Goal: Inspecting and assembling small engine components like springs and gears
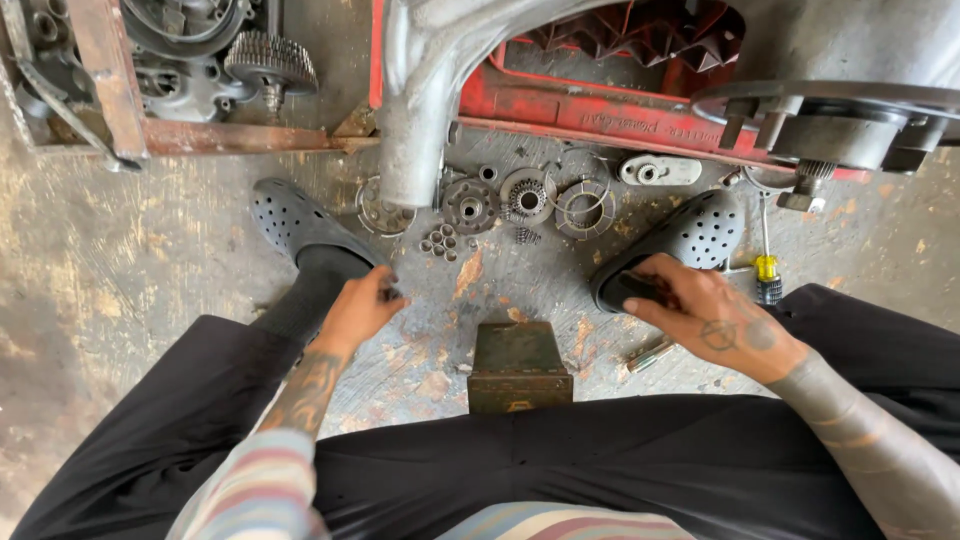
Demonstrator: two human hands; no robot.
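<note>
A grey engine casing [420, 90] hangs over the far middle of the concrete floor [150, 260], in front of a red crate [600, 105]. At the far right a round clutch assembly [840, 125] juts out with a splined shaft pointing down. At the far left a rusty frame [180, 135] holds another engine part with a gear [270, 62].

The person sits with black trousers [600, 460] spread wide, 2 black perforated clogs [295, 222] planted on the floor, 1 at each side. Between the knees stands a small green metal box [518, 365].

The right hand [715, 315] rests on the heel of the right clog [690, 235], its fingers [650, 290] curled over a dark part there; whether they clamp it I cannot tell. The left hand [362, 305] sits by the left ankle, fingers bunched around a small dark piece [388, 292] that is mostly hidden.

On the floor between the clogs, below the casing, lie 3 round parts in a row: a hub [470, 205], a toothed disc [527, 195] and a ring plate [585, 208]. A cluster of small rollers [440, 240] lies just in front of the hub, a short spring [527, 236] near the disc. A yellow-handled screwdriver [766, 262] lies just right of the right clog.
</note>
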